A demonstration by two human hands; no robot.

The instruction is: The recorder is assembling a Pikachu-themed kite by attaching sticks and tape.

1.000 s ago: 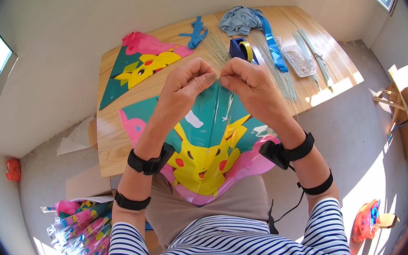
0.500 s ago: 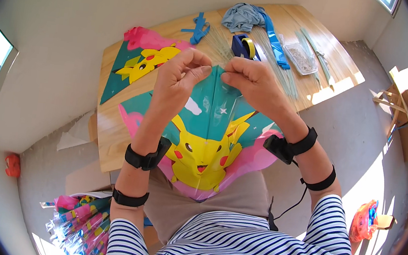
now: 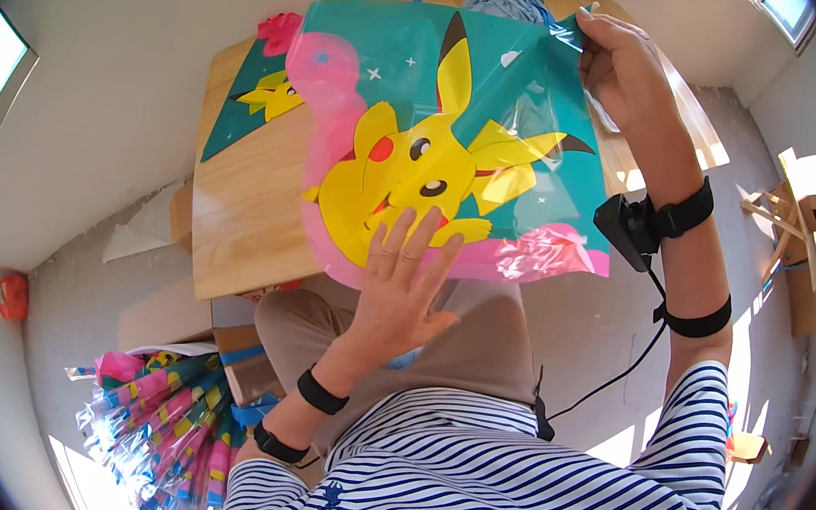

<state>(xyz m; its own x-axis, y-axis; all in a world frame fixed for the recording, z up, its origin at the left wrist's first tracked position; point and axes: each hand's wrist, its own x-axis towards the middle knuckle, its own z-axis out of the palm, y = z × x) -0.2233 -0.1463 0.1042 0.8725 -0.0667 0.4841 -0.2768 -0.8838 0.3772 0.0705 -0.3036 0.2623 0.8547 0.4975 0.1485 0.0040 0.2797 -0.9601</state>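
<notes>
Right hand gripping printed sheet, left hand (spread) over it

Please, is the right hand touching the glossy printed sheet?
Touching. The head view shows it: the right hand grips the glossy printed sheet by its upper right corner, bunched at the fingertips.

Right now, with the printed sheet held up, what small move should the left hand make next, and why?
Probably slide the left hand rightward along the lower edge and pinch the pink lower-right corner. The right hand grips the sheet near its upper-right corner, the left is open with fingers spread over the lower edge, and that pink corner looks crinkled and unheld.
</notes>
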